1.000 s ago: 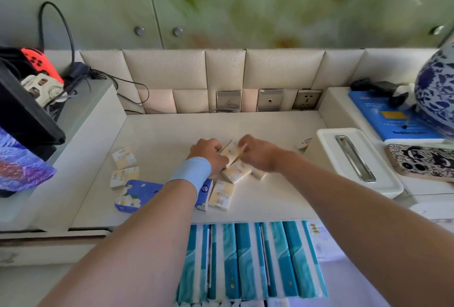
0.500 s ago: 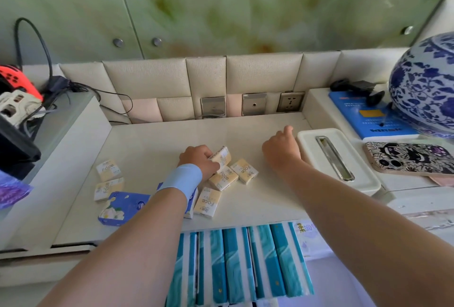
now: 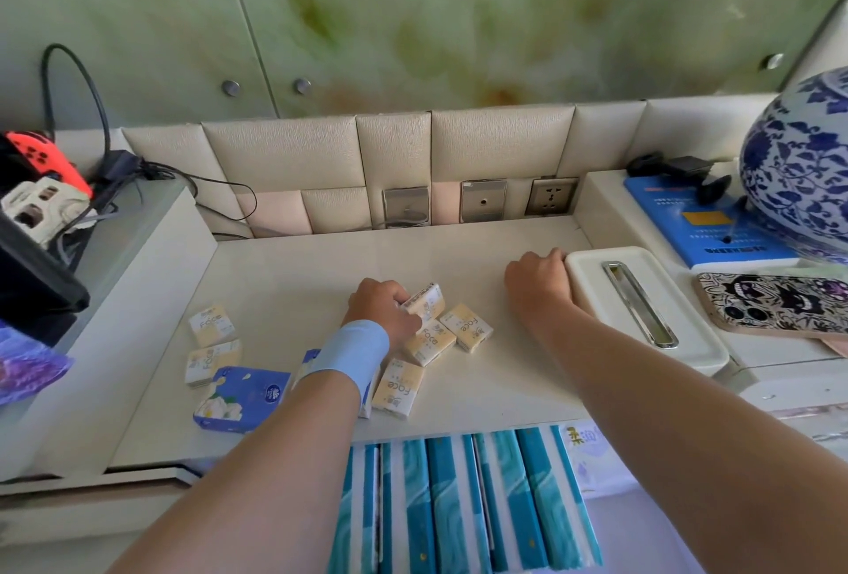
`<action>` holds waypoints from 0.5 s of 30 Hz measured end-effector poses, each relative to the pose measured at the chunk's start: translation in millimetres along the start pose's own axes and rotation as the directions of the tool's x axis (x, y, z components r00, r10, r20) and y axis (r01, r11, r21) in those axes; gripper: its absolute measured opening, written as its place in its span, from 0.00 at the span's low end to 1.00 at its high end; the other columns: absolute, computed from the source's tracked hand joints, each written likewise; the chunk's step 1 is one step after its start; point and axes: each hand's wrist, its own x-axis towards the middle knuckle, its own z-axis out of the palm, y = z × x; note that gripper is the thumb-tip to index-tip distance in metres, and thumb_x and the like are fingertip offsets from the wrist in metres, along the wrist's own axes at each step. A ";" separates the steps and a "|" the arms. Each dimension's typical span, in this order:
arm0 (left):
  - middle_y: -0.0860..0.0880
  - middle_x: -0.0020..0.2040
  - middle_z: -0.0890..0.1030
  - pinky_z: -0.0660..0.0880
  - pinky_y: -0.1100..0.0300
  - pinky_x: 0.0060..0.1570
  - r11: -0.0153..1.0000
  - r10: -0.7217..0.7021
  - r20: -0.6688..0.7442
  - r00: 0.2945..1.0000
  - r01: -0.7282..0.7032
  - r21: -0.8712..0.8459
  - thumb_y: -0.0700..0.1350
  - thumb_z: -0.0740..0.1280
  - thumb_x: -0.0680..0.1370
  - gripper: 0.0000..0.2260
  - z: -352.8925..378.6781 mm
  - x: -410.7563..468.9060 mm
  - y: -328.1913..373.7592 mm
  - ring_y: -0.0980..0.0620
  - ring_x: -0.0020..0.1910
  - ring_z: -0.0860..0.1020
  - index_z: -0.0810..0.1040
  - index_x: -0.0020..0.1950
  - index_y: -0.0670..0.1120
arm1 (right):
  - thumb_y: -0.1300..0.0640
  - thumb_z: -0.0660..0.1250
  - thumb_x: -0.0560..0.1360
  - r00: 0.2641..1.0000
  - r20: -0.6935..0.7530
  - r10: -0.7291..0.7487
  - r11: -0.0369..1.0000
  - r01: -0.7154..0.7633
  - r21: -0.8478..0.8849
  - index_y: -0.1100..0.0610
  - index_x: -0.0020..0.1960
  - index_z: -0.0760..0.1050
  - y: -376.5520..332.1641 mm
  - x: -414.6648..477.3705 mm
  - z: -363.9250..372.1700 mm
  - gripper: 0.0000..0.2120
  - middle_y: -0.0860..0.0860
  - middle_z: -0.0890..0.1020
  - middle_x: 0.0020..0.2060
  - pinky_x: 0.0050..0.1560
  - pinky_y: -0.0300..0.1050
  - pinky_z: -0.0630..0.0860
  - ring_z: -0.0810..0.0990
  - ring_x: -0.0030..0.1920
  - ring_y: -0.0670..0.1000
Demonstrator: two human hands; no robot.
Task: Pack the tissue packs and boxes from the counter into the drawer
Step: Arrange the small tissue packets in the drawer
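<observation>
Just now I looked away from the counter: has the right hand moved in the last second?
Yes. The right hand left the small tissue packs and went right; it now lies at the white tissue box's left edge.

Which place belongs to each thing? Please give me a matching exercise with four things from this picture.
Things:
1 blue pack
2 tilted yellow pack
3 phone
4 striped packs

Places:
a in the open drawer
b in the left hand
c right of the white box
d on the counter, front left

Pairs: 1-d, 2-b, 3-c, 4-a
</observation>
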 end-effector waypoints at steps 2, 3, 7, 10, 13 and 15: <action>0.50 0.61 0.72 0.76 0.56 0.52 1.000 0.010 -0.015 1.000 -0.010 -0.018 0.46 0.72 0.71 0.08 0.0 0.6 1.3 0.47 0.60 0.74 0.80 0.50 0.53 | 0.58 0.59 0.78 0.994 -0.105 -0.035 0.996 0.043 0.078 0.53 0.63 0.72 -1.4 1.5 -3.5 0.15 0.53 0.78 0.58 0.61 0.54 0.68 0.77 0.58 0.55; 0.49 0.62 0.72 0.75 0.57 0.51 0.999 0.014 -0.029 0.999 -0.015 -0.038 0.46 0.73 0.71 0.09 -0.2 1.0 1.8 0.47 0.59 0.75 0.81 0.51 0.52 | 0.58 0.58 0.78 0.984 -0.171 -0.052 0.990 0.073 0.120 0.54 0.62 0.73 -3.9 1.7 -6.8 0.14 0.53 0.78 0.57 0.59 0.52 0.67 0.76 0.57 0.56; 0.50 0.61 0.76 0.73 0.63 0.42 0.989 0.009 -0.101 0.995 -0.024 -0.146 0.42 0.73 0.71 0.10 -9.4 -3.1 6.5 0.49 0.49 0.78 0.83 0.52 0.46 | 0.57 0.57 0.75 0.953 -0.294 0.068 0.887 0.078 0.455 0.57 0.60 0.73 -18.0 -7.5 -22.8 0.16 0.56 0.77 0.54 0.55 0.51 0.68 0.74 0.55 0.58; 0.54 0.51 0.79 0.71 0.69 0.31 0.950 -0.038 -0.126 0.991 -0.004 -0.311 0.41 0.72 0.72 0.10 -20.8 -12.7 10.9 0.54 0.38 0.76 0.83 0.52 0.45 | 0.57 0.58 0.75 0.951 -0.214 0.223 0.635 0.025 0.772 0.59 0.63 0.71 -18.9 -20.7 -36.4 0.17 0.58 0.76 0.57 0.55 0.51 0.70 0.75 0.56 0.60; 0.53 0.42 0.82 0.74 0.63 0.37 0.862 -0.128 -0.118 0.985 0.051 -0.504 0.43 0.71 0.71 0.09 -33.6 -27.7 15.1 0.51 0.38 0.79 0.82 0.51 0.48 | 0.58 0.60 0.74 0.971 0.059 0.231 0.056 -0.074 0.996 0.59 0.64 0.71 -12.0 -35.5 -52.5 0.19 0.56 0.77 0.56 0.52 0.49 0.76 0.79 0.53 0.59; 0.52 0.39 0.81 0.74 0.63 0.34 0.790 -0.146 -0.079 0.986 0.067 -0.610 0.43 0.71 0.72 0.06 -41.9 -44.8 18.9 0.51 0.35 0.79 0.81 0.49 0.49 | 0.56 0.60 0.71 0.969 0.188 0.157 -0.288 -0.137 0.948 0.59 0.62 0.73 -6.5 -52.3 -65.6 0.20 0.57 0.81 0.50 0.41 0.50 0.81 0.83 0.43 0.58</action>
